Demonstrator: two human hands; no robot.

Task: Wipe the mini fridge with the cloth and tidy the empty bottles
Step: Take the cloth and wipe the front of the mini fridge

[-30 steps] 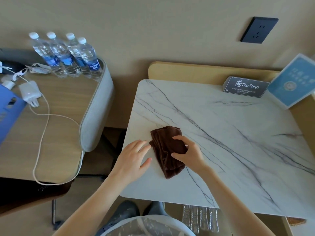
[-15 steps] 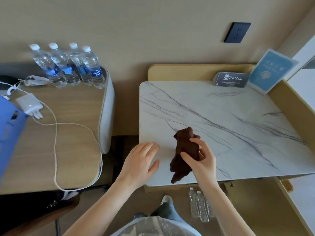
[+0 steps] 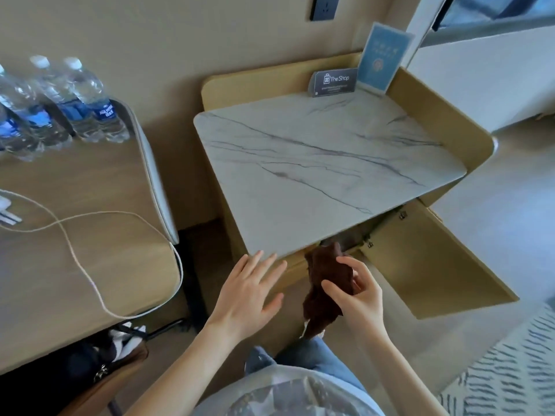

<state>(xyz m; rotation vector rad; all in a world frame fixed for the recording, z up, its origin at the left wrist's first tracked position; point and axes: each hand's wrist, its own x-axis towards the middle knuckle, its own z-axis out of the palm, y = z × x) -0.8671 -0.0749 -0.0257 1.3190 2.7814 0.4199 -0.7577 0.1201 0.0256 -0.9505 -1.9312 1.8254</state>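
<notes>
The right hand [image 3: 356, 291] has its grip clenched on the brown cloth [image 3: 326, 283], which hangs bunched below the front edge of the marble tabletop [image 3: 315, 163], at about 6 o'clock from it. The left hand [image 3: 244, 294] is released, fingers spread, just at 9 o'clock of the cloth and apart from it. Water bottles [image 3: 60, 106] stand on the wooden desk [image 3: 60, 235], at 9 o'clock. The cabinet door [image 3: 420, 259] stands open at 3 o'clock of the cloth.

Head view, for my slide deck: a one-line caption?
Right hand holds brown cloth below marble top; left hand open.
</notes>
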